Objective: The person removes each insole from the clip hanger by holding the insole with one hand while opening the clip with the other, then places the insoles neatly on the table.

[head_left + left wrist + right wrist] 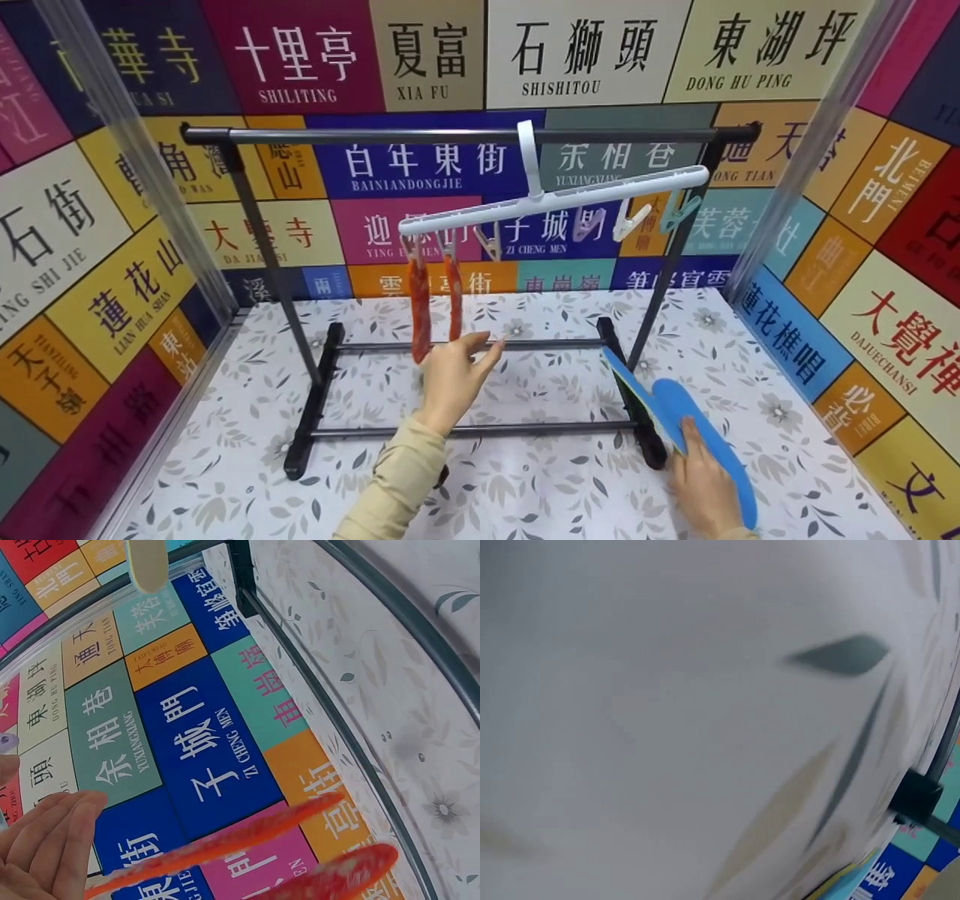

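A white clip hanger (600,193) hooks over the rack's top bar, its left end tilted down. Two long red speckled insoles hang edge-on from its left clips: the outer insole (421,307) and the inner insole (454,296). My left hand (454,379) is at their lower ends, thumb and forefinger apart, nothing held; in the left wrist view its fingers (56,840) are extended beside a red insole (225,844). At lower right my right hand (701,480) grips a pair of blue insoles (712,431), whose tips fan apart. The right wrist view catches only a blue edge (855,881).
A black and grey metal rack (375,136) stands on a flower-patterned cloth (517,480). Unused clips hang farther right on the hanger, among them a cream clip (630,220) and a teal clip (681,212). Walls with coloured lettered panels (585,52) enclose the back and sides.
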